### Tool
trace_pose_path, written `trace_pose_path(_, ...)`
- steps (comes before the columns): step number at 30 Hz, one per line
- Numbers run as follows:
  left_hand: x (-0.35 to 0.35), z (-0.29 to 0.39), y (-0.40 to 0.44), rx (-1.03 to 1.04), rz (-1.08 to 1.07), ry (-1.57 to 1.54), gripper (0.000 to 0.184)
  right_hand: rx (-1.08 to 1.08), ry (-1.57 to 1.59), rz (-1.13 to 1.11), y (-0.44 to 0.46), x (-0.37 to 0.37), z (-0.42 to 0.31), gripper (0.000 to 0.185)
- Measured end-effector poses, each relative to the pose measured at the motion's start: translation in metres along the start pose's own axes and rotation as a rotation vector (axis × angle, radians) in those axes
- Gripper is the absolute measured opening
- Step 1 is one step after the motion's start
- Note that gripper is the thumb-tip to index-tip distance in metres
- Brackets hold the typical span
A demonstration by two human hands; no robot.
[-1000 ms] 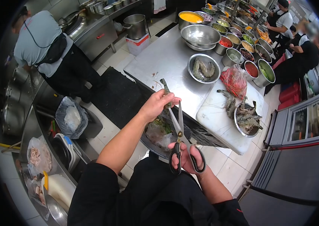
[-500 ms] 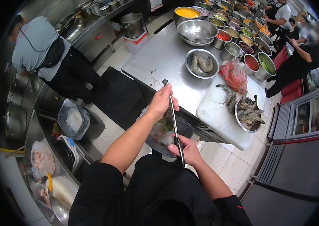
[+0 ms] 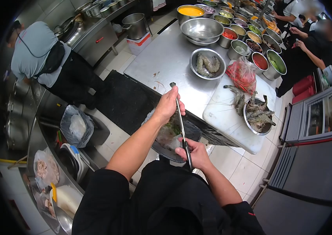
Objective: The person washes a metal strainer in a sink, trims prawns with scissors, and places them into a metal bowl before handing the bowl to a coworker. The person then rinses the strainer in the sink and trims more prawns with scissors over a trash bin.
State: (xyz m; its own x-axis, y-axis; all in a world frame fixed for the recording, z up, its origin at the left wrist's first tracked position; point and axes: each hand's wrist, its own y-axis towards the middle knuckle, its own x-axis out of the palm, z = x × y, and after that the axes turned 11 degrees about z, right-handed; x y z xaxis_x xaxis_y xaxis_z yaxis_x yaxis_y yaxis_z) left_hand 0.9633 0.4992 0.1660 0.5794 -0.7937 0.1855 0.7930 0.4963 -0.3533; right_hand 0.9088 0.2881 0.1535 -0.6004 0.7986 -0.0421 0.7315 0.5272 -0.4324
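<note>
My left hand (image 3: 167, 105) is closed over what looks like a shrimp, whose dark end (image 3: 172, 84) pokes out above the fingers; the rest is hidden. My right hand (image 3: 195, 153) grips a long narrow metal tool (image 3: 182, 124) with a dark part near the fingers. Its far end reaches my left hand; the exact kind is unclear. Under both hands is a bin (image 3: 159, 150) lined with a bag and holding scraps. Beyond them, a metal bowl (image 3: 194, 70) has a few shrimp in it. More whole shrimp (image 3: 261, 115) fill a bowl at the cutting board's right edge.
A white cutting board (image 3: 228, 121) lies on the steel table (image 3: 150, 66), with a bag of red food (image 3: 241, 74) on it. Several ingredient containers (image 3: 260, 60) crowd the back. One person (image 3: 42, 55) bends at the left; others (image 3: 311, 51) stand at right. A fridge (image 3: 307, 156) flanks me.
The view has shifted slightly, so the table and bowls sit a little further left. My hands keep nearly the same pose. A person at the right has shifted their arms.
</note>
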Motion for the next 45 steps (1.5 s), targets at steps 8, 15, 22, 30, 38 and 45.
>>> trace_pose_path(8, 0.001, 0.002, -0.003, -0.048, 0.019, -0.138, 0.045, 0.016, 0.066, -0.053, -0.001, -0.006, -0.002, 0.055)
trace_pose_path(15, -0.003, -0.003, 0.003, 0.016, -0.031, -0.12, 0.053, -0.002, 0.007, -0.08, -0.002, -0.011, -0.019, 0.058)
trace_pose_path(22, 0.001, -0.02, 0.004, 0.131, 0.006, -0.066, 0.056, 0.052, 0.056, -0.042, 0.009, -0.004, -0.019, 0.051)
trace_pose_path(30, 0.003, -0.023, 0.002, 0.102, 0.033, -0.061, 0.053, 0.115, 0.043, -0.004, 0.007, 0.0, -0.028, 0.045)
trace_pose_path(38, 0.035, 0.017, 0.037, 0.238, -0.116, 0.358, 0.047, 0.009, 0.141, 0.032, -0.019, -0.036, -0.019, 0.05)
trace_pose_path(45, 0.126, 0.12, 0.106, 0.923, -0.005, 1.15, 0.043, 0.017, 0.117, 0.213, -0.054, -0.079, 0.019, 0.059)
